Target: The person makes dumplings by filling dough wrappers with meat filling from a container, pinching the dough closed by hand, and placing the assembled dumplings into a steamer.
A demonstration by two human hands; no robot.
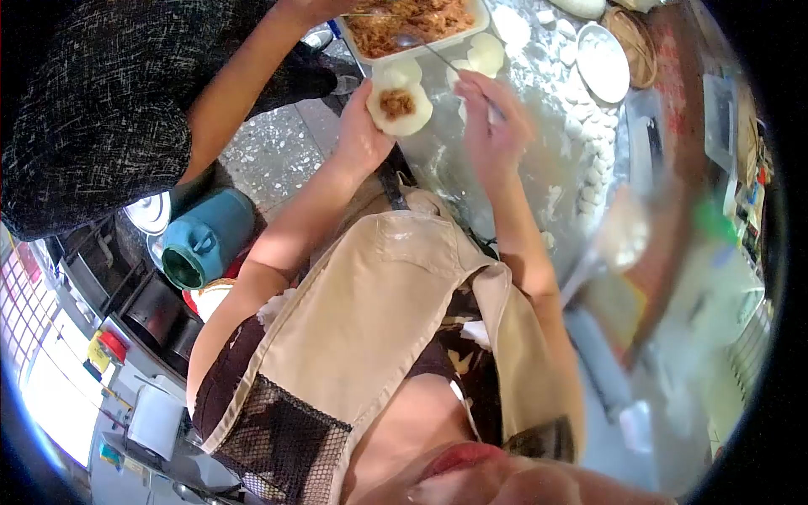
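Observation:
On my left hand [368, 139] lies a round dough wrapper [410, 124], held at its edge, with a mound of brown filling [396, 103] in its middle. My right hand [497, 122], slightly blurred, grips the handle of a metal spoon [410, 40]. The spoon's bowl is over the front side of a white plastic tub [482, 18] full of the same brown filling. More flat wrappers [486, 55] lie on the table between the tub and my hands; one sits just behind the filled wrapper.
Many small floured dough pieces [589, 181] line the right side of the floury metal table [446, 177]. A white bowl [603, 63] stands beyond them. Another person's arm [244, 80] reaches toward the tub from the left. A blue gas cylinder [210, 236] stands on the floor at left.

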